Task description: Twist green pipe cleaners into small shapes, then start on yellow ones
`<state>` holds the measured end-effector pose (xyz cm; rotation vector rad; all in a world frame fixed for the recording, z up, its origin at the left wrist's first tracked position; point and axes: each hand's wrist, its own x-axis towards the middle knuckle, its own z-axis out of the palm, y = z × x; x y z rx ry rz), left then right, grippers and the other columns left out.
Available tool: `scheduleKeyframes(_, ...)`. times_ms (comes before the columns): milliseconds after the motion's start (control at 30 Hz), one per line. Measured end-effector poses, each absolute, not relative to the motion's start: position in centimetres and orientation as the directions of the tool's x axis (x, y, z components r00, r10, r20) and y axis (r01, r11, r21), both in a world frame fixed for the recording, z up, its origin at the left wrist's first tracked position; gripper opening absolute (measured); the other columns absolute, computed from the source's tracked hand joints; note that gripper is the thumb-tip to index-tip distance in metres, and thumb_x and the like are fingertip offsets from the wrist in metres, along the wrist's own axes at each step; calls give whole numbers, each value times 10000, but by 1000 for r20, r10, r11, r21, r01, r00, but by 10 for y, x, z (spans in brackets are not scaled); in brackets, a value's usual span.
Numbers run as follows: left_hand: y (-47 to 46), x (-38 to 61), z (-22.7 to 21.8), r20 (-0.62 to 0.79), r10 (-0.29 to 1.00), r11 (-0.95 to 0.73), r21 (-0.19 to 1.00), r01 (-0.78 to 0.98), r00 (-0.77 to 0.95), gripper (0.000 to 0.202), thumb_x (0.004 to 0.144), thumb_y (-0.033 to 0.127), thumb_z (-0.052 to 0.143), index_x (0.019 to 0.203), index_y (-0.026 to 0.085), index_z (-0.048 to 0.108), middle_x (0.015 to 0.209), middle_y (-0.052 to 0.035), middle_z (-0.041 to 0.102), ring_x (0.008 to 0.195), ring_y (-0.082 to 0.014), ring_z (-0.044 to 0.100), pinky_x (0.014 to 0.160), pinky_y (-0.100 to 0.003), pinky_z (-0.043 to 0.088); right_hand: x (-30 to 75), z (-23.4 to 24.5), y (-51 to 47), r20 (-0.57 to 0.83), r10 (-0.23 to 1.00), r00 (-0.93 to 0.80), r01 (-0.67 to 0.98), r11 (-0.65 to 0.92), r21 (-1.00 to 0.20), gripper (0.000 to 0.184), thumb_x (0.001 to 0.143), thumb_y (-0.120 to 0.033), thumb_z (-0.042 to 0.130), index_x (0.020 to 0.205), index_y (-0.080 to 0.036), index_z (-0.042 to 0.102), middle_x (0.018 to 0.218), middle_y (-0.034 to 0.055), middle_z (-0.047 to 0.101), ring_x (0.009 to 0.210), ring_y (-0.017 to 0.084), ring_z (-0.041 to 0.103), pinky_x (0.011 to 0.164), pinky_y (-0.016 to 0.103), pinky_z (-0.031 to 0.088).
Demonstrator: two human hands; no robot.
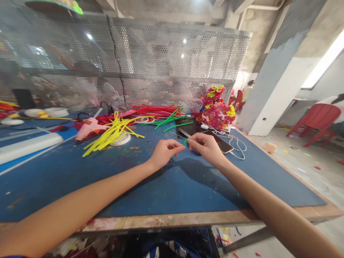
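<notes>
Perforated metal screening (172,53) backs the concrete workroom where, through my head-worn camera, I watch both bare hands at work above a blue-topped table (161,195). My left hand (165,153) and right hand (206,148) nearly meet, thumbs and forefingers pinched on a short green fuzzy stem (185,142) held between them, clear of the tabletop, their shadow falling just below. Right behind the fingertips I make out the slim metal blades of what look like scissors (184,133), partly covered by my right hand. Just beyond that hand rests a dark-screened phone (220,142), with a white cable (243,149) looping out to its right. Farther behind my right hand stands a bouquet of fuzzy pink and yellow flowers (216,113). Directly beyond both hands, loose green stems (170,119) lie in front of a heap of red stems (157,109). To the left of my left hand, a bundle of yellow stems (103,138) fans across a white roll (123,140), with a pink glue gun (90,128) just past it. A long white object (29,147) lies well off at far left. Well to the right of both hands, past a concrete pillar (282,77), a red chair (315,120) stands on the littered floor (303,163).
</notes>
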<state>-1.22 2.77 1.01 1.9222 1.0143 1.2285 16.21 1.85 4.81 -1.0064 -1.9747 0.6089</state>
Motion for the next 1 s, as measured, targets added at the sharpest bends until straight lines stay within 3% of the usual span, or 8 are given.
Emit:
scheduleKeyframes(133,45,-26,14,198,787,-368,911,186,584,221,705,336,600,665,119,606,522,9,569,466,-78,450,484,-197,354,170,54,18,276,704,-655,422,643,-639,184,770,-283,507,700,-133,588,543,-15,535,483,73,436,473,186,309)
scheduleKeyframes(233,50,-34,21,174,759,-451,836,314,628,204,694,322,612,673,119,606,524,14,561,474,-77,462,483,-188,354,171,52,17,193,659,-727,593,745,-306,114,735,-177,513,671,-151,604,572,-1,571,512,83,458,511,201,291)
scheduleKeyframes(333,42,-31,26,289,818,-513,757,405,498,242,711,361,593,666,124,600,508,29,527,444,-69,445,454,-184,332,166,45,18,328,736,-593,758,647,-81,129,740,-150,481,690,-164,599,586,15,586,513,99,461,502,222,249)
scheduleKeyframes(500,27,-21,27,336,846,-493,790,365,414,256,705,373,600,640,126,594,460,41,501,404,-67,442,452,-189,340,162,43,17,534,754,-383,714,609,-347,155,789,-214,461,721,-146,583,610,10,583,531,88,471,524,200,300)
scheduleKeyframes(667,38,-31,27,174,785,-398,877,269,595,242,684,355,619,626,121,597,460,24,540,427,-71,455,472,-191,353,168,48,17,342,711,-614,417,660,-625,208,769,-297,501,674,-127,576,551,-16,527,493,71,424,482,187,315)
scheduleKeyframes(800,44,-38,33,177,757,-458,830,319,629,220,677,336,624,619,125,604,492,22,537,475,-81,466,486,-195,357,170,48,18,200,623,-756,506,751,-425,127,734,-196,509,652,-149,594,565,-17,553,508,76,440,511,190,310)
scheduleKeyframes(900,36,-33,35,315,801,-541,745,391,508,219,688,341,616,630,130,611,551,15,548,485,-78,440,478,-198,341,167,47,19,317,727,-609,695,682,-229,117,724,-156,492,674,-167,597,560,-9,562,493,85,431,511,205,281)
scheduleKeyframes(1000,27,-22,31,475,797,-602,671,432,372,219,703,332,605,609,134,604,614,3,559,514,-77,438,486,-197,332,163,47,16,473,768,-433,763,591,-261,127,746,-166,473,695,-160,589,587,5,574,511,93,451,520,209,288)
